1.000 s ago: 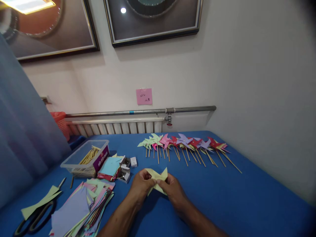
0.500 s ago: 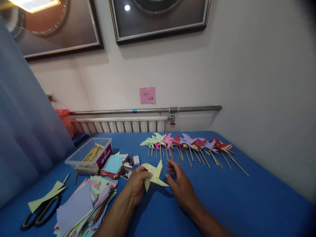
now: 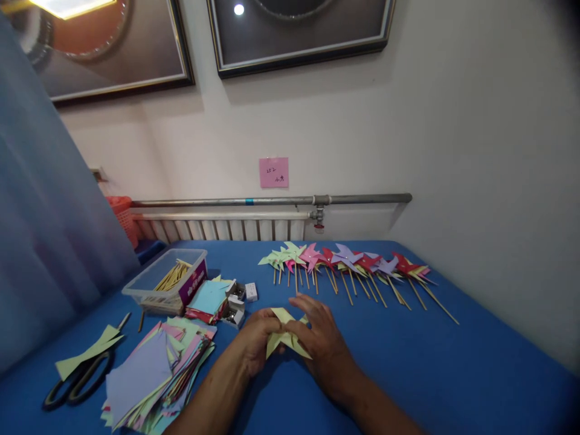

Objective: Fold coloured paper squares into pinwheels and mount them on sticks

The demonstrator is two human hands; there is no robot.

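Note:
A pale yellow paper pinwheel [image 3: 294,345] is held low over the blue table, in front of me. My left hand [image 3: 259,339] grips it from the left, thumb on top near its centre. From the right, my right hand [image 3: 321,339] has closed onto the same pinwheel, its thumb pressing by the centre and its fingers curled over the far blade. The pinwheel's middle is covered by both thumbs. No stick shows on it. Just beyond my left hand lie small open boxes [image 3: 234,312] of metal pins and a small white box [image 3: 251,292].
Finished pinwheels on sticks [image 3: 347,258] lie in a row at the back. To the left are a clear plastic box [image 3: 138,296] of sticks, cyan paper squares [image 3: 207,297], a stack of coloured paper [image 3: 140,374], and black-handled scissors [image 3: 90,380] under green paper strips [image 3: 93,350].
My right hand has moved left and closed onto the pinwheel, where before it was apart from it with fingers open. The left hand keeps its hold.

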